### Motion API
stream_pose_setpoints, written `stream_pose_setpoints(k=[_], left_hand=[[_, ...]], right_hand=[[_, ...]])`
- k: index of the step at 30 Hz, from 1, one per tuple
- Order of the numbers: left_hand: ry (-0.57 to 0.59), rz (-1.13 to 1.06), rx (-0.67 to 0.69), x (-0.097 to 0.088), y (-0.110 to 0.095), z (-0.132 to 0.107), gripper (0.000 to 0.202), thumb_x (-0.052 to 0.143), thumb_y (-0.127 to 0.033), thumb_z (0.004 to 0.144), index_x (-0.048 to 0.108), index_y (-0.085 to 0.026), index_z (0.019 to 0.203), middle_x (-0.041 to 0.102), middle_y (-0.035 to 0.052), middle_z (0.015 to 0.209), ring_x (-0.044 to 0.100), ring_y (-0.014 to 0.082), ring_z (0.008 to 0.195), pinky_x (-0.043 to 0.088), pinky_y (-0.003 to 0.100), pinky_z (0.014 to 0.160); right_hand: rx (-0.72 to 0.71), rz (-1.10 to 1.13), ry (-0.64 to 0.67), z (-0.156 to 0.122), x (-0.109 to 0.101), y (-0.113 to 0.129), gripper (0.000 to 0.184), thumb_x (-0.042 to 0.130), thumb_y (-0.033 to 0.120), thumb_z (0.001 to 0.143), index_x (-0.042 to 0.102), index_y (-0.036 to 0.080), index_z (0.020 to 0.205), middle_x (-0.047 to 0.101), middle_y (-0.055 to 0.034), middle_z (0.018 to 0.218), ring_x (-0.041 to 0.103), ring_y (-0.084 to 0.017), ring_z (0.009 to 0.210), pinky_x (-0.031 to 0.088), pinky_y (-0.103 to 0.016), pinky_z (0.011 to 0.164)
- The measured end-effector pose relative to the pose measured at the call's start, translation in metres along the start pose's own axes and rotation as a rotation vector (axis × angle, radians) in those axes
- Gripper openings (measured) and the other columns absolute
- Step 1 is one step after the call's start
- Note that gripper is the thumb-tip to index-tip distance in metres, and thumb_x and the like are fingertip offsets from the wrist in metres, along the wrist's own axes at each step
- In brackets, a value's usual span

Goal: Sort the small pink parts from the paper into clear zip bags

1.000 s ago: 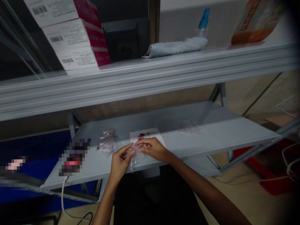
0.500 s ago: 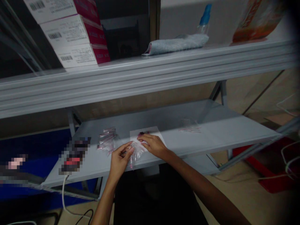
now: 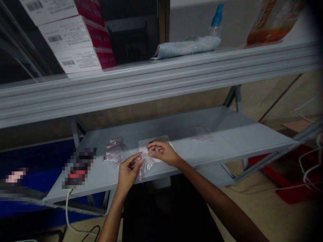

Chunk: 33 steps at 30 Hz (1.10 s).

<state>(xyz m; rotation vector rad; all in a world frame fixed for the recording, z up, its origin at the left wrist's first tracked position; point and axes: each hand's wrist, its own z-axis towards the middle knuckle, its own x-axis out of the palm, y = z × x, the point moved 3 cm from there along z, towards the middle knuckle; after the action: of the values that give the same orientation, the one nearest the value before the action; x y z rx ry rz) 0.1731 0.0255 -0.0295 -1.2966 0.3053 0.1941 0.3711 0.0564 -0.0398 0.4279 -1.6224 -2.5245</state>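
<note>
Above and left of the white paper sheet (image 3: pixel 142 145), three white-and-magenta boxes (image 3: pixel 73 40) stand stacked on the upper shelf (image 3: pixel 161 85). Well left of the sheet, a pixelated dark object with a red patch (image 3: pixel 79 169) lies on the grey tabletop (image 3: pixel 227 136), a white cable (image 3: pixel 67 208) hanging below it. Nearer the sheet's left side is a cluster of small clear zip bags (image 3: pixel 115 150). Just in front of the sheet's near left corner, the left hand (image 3: pixel 129 168) pinches a clear plastic bag (image 3: pixel 148 163) between thumb and fingers. Over the sheet, the right hand (image 3: pixel 164 153) has its fingers curled near that bag; whether it grips anything I cannot tell. A small dark item (image 3: pixel 149 143) shows on the sheet beside its fingertips. Above and right of the sheet, a folded pale-blue towel (image 3: pixel 186 48) lies on the shelf; right of the sheet are more clear bags (image 3: pixel 202 135) on the tabletop. Farther right and above it stand a blue-topped spray bottle (image 3: pixel 216 23) and an orange pouch (image 3: pixel 274 25).
</note>
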Motion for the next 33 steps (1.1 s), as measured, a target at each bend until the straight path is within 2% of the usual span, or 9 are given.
stream_pose_setpoints(k=[6, 9, 12, 14, 19, 23, 26, 28, 33], left_hand=[[0.037, -0.020, 0.034, 0.002, 0.004, 0.001, 0.036, 0.070, -0.036, 0.083, 0.073, -0.017, 0.114, 0.075, 0.0102, 0.112, 0.071, 0.0237, 0.098, 0.055, 0.032, 0.084], [0.014, -0.013, 0.023, 0.001, 0.006, 0.001, 0.037, 0.071, -0.036, 0.082, 0.073, -0.017, 0.113, 0.076, 0.0103, 0.111, 0.071, 0.0235, 0.095, 0.056, 0.031, 0.081], [0.006, 0.000, 0.000, 0.001, 0.007, 0.000, 0.037, 0.071, -0.037, 0.082, 0.073, -0.017, 0.113, 0.076, 0.0100, 0.109, 0.071, 0.0230, 0.092, 0.056, 0.030, 0.078], [0.004, -0.001, -0.006, 0.001, 0.006, 0.000, 0.037, 0.071, -0.037, 0.082, 0.074, -0.017, 0.113, 0.076, 0.0095, 0.107, 0.071, 0.0224, 0.091, 0.056, 0.030, 0.078], [-0.006, -0.112, -0.042, -0.003, 0.004, 0.001, 0.043, 0.072, -0.039, 0.081, 0.071, -0.016, 0.117, 0.077, 0.0081, 0.096, 0.071, 0.0201, 0.082, 0.056, 0.029, 0.075], [-0.037, -0.178, -0.062, -0.009, 0.005, 0.003, 0.041, 0.070, -0.038, 0.083, 0.070, -0.015, 0.117, 0.077, 0.0088, 0.097, 0.071, 0.0190, 0.078, 0.055, 0.028, 0.074], [-0.040, -0.176, -0.072, -0.010, 0.005, 0.003, 0.037, 0.068, -0.038, 0.085, 0.072, -0.015, 0.113, 0.078, 0.0092, 0.093, 0.071, 0.0200, 0.080, 0.055, 0.027, 0.071], [-0.026, -0.185, -0.076, -0.009, 0.004, 0.002, 0.037, 0.069, -0.037, 0.084, 0.072, -0.014, 0.113, 0.078, 0.0089, 0.092, 0.072, 0.0201, 0.079, 0.055, 0.027, 0.072], [0.027, -0.187, -0.069, -0.004, 0.002, 0.000, 0.040, 0.074, -0.036, 0.080, 0.071, -0.014, 0.114, 0.078, 0.0070, 0.086, 0.072, 0.0189, 0.074, 0.056, 0.029, 0.073]], right_hand=[[0.027, 0.178, 0.113, -0.002, 0.007, -0.003, 0.039, 0.076, 0.032, 0.078, 0.066, 0.016, 0.112, 0.071, -0.0038, 0.084, 0.062, -0.012, 0.065, 0.045, -0.022, 0.058], [0.017, 0.143, 0.010, -0.001, 0.001, -0.004, 0.034, 0.072, 0.032, 0.080, 0.067, 0.016, 0.110, 0.073, -0.0067, 0.090, 0.066, -0.014, 0.073, 0.049, -0.024, 0.064], [0.015, -0.087, -0.235, 0.000, -0.014, -0.006, 0.019, 0.067, 0.027, 0.084, 0.071, 0.015, 0.098, 0.074, -0.0078, 0.091, 0.067, -0.016, 0.076, 0.049, -0.025, 0.067], [0.010, -0.298, -0.313, 0.000, -0.021, -0.008, 0.011, 0.065, 0.021, 0.083, 0.072, 0.016, 0.091, 0.074, -0.0064, 0.087, 0.066, -0.016, 0.074, 0.048, -0.026, 0.067], [-0.027, -0.666, -0.247, -0.004, -0.018, -0.007, 0.010, 0.065, 0.021, 0.086, 0.074, 0.021, 0.090, 0.073, -0.0051, 0.094, 0.066, -0.020, 0.087, 0.048, -0.030, 0.079], [-0.025, -0.804, -0.167, -0.006, -0.012, -0.008, 0.010, 0.066, 0.027, 0.089, 0.075, 0.023, 0.091, 0.070, -0.0070, 0.099, 0.064, -0.021, 0.094, 0.048, -0.032, 0.081], [-0.055, -0.755, -0.165, -0.005, -0.011, -0.005, 0.011, 0.066, 0.026, 0.089, 0.075, 0.021, 0.089, 0.069, -0.0081, 0.097, 0.063, -0.021, 0.094, 0.047, -0.033, 0.083], [-0.110, -0.599, -0.159, -0.005, -0.010, 0.001, 0.010, 0.068, 0.027, 0.089, 0.074, 0.020, 0.090, 0.068, -0.0074, 0.095, 0.063, -0.020, 0.092, 0.047, -0.031, 0.080], [-0.167, -0.222, -0.060, -0.008, 0.002, 0.020, 0.014, 0.070, 0.032, 0.087, 0.075, 0.019, 0.089, 0.063, -0.0056, 0.097, 0.060, -0.015, 0.081, 0.043, -0.023, 0.062]])
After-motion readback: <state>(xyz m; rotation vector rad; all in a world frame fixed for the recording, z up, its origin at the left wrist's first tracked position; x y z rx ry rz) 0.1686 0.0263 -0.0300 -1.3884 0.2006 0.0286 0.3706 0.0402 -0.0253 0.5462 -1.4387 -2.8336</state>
